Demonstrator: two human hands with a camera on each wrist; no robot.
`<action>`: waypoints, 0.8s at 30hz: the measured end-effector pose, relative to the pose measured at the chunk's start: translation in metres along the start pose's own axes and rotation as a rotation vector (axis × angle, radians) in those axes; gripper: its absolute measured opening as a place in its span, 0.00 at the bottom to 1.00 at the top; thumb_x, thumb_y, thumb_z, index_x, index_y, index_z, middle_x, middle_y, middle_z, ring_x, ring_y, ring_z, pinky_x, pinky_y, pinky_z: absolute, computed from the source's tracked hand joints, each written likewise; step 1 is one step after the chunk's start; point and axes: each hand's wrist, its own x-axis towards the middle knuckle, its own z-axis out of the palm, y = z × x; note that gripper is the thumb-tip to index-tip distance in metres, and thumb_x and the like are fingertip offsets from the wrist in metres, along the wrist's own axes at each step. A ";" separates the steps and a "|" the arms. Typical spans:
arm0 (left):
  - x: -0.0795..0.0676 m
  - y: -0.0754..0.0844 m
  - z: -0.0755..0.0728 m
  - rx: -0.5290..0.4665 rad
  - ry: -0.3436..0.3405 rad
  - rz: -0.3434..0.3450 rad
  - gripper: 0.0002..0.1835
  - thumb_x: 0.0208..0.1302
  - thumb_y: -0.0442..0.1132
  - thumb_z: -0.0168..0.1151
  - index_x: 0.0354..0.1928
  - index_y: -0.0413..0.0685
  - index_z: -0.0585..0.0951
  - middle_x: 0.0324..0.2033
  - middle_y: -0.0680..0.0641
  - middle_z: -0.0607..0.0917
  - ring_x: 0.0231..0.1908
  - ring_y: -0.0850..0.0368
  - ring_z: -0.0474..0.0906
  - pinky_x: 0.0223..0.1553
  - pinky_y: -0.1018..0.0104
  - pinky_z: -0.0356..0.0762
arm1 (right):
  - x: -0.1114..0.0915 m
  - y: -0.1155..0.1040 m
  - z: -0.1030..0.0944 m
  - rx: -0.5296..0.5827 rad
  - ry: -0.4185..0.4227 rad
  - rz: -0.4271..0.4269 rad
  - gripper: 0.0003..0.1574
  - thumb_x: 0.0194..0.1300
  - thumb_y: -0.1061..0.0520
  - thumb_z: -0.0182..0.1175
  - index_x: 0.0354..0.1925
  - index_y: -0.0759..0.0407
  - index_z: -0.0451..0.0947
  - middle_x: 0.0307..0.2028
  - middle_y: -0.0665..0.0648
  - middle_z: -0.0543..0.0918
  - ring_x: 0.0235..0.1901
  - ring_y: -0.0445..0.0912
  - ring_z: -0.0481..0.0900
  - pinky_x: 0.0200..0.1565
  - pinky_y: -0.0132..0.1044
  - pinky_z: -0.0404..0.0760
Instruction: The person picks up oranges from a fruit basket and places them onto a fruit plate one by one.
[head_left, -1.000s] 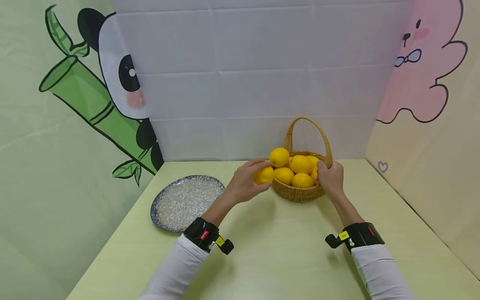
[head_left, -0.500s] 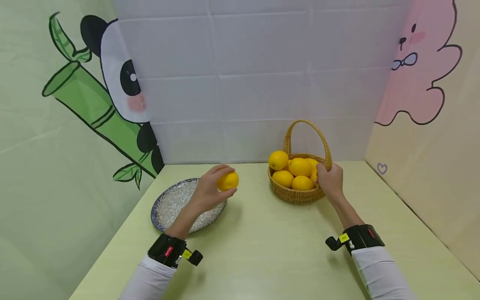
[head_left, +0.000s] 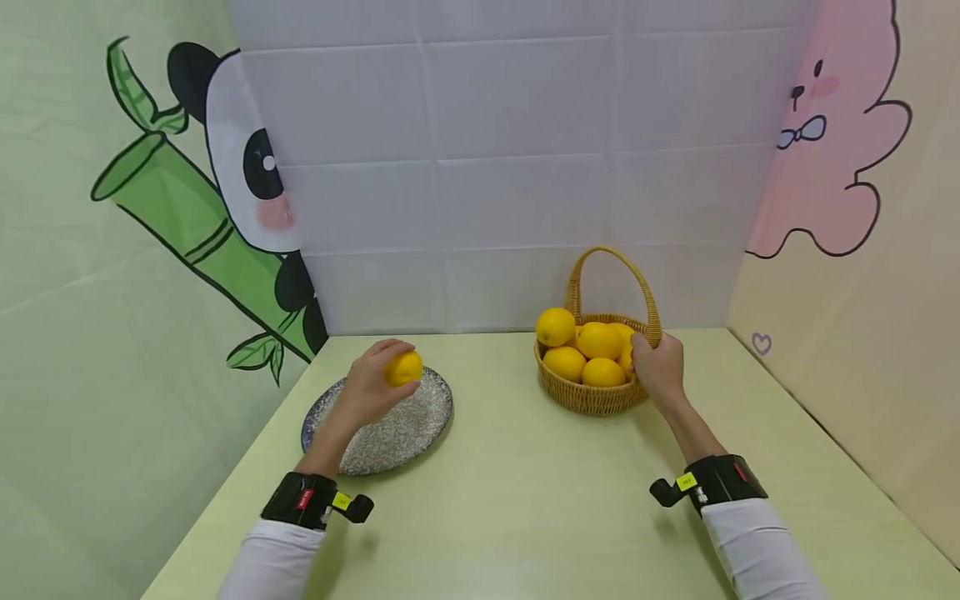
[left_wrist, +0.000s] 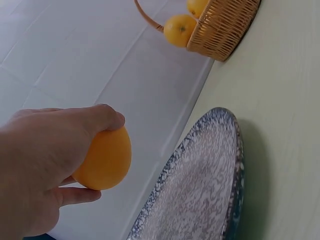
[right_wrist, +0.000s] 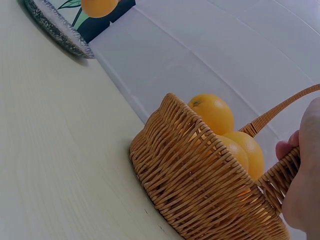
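My left hand (head_left: 366, 388) holds an orange (head_left: 406, 368) between thumb and fingers, raised over the speckled oval plate (head_left: 408, 423) with a dark blue rim. In the left wrist view the orange (left_wrist: 107, 159) shows apart from the plate (left_wrist: 202, 175), which lies below it. My right hand (head_left: 662, 367) grips the base of the handle of a wicker basket (head_left: 592, 402) on its right side. Several oranges (head_left: 599, 341) fill the basket, one of them (head_left: 556, 327) perched high at its left rim. The right wrist view shows the basket's woven wall (right_wrist: 190, 175) upright on the table.
The pale table (head_left: 517, 500) ends at a white backdrop (head_left: 487, 183) just behind the basket. Side panels carry a painted panda with bamboo (head_left: 180, 192) on the left and a pink bear (head_left: 832, 167) on the right.
My left hand has carried the orange leftward, away from the basket's left side to above the plate. The right hand has kept its grip on the handle, and the basket has stayed put.
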 end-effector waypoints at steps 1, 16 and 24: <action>-0.001 -0.004 0.000 0.005 -0.004 -0.014 0.31 0.56 0.39 0.79 0.62 0.46 0.82 0.62 0.43 0.78 0.53 0.46 0.76 0.49 0.47 0.82 | 0.000 0.000 0.000 -0.002 -0.001 -0.002 0.21 0.75 0.52 0.49 0.26 0.64 0.72 0.16 0.61 0.77 0.21 0.69 0.79 0.08 0.32 0.68; 0.001 -0.052 0.008 0.097 -0.043 -0.028 0.30 0.53 0.34 0.79 0.60 0.37 0.82 0.60 0.36 0.77 0.52 0.39 0.76 0.50 0.40 0.79 | 0.000 0.002 -0.001 0.015 -0.013 -0.006 0.21 0.74 0.53 0.49 0.25 0.63 0.69 0.14 0.56 0.76 0.20 0.69 0.78 0.08 0.32 0.67; 0.010 -0.061 0.013 0.101 -0.112 -0.074 0.30 0.56 0.33 0.77 0.62 0.37 0.81 0.62 0.36 0.75 0.54 0.39 0.73 0.54 0.40 0.78 | 0.001 0.003 -0.001 0.022 -0.012 -0.021 0.21 0.74 0.54 0.50 0.25 0.64 0.69 0.15 0.60 0.76 0.21 0.70 0.78 0.08 0.31 0.67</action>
